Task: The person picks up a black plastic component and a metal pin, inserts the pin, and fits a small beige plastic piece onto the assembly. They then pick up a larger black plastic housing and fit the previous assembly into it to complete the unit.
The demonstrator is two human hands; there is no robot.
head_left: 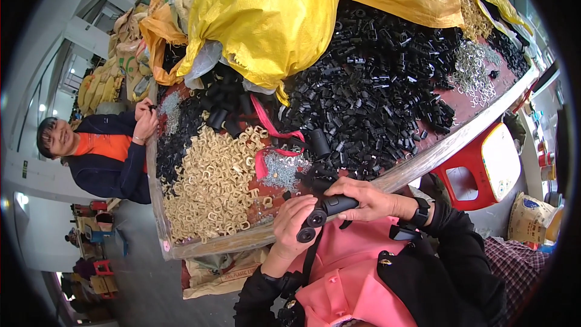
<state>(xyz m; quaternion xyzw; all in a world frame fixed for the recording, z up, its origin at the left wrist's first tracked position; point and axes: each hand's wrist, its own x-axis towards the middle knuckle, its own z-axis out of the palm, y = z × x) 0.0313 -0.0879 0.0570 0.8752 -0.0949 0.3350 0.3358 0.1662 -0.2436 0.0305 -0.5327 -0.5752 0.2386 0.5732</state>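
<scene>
Both hands are at the near edge of the table, closed on a black tubular plastic part (pixel 339 204) with two round ring-like openings at its lower left end. My left hand (pixel 292 225) wraps round the ringed end. My right hand (pixel 370 201) grips the tube from its right side, thumb and fingers bent over it. Just beyond them lies a small heap of clear and silvery bits (pixel 283 169), beside a red ribbon (pixel 266 116). Cream-coloured plastic rings (pixel 209 188) are piled to the left; a wide heap of black plastic pieces (pixel 369 94) spreads to the right.
Large yellow sacks (pixel 266 18) stand on the far side of the table. Its raised wooden rim (pixel 423 160) runs close in front of me. Silvery metal pieces (pixel 475 72) lie far right. A red stool (pixel 469 172) stands right; a co-worker (pixel 109 151) handles something small at the left edge.
</scene>
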